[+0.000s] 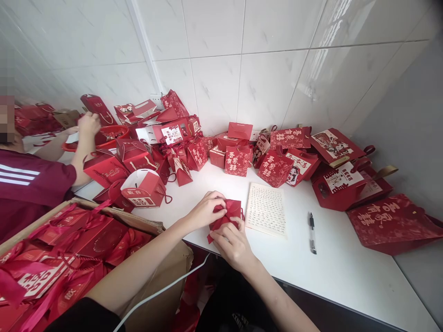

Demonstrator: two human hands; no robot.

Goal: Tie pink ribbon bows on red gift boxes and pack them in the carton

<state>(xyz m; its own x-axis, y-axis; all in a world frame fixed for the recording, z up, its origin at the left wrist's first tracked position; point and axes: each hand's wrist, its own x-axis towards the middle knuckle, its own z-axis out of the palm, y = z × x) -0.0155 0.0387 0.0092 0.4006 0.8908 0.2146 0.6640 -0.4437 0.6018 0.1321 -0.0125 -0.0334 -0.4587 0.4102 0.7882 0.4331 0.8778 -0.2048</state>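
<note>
Left hand (206, 210) on crumpled red pouch (229, 213)

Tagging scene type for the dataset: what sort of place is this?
Likely an informal gift-packing workspace: a white table against a tiled wall, heaps of red gift bags and boxes on it, a cardboard carton of more red boxes. The left hand and right hand hold a small red packet.

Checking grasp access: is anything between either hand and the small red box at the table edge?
Nothing visible. The left hand and the right hand both grip the small red box on the white table. The sheet of paper lies beside it and the pen farther off, neither between.
</note>
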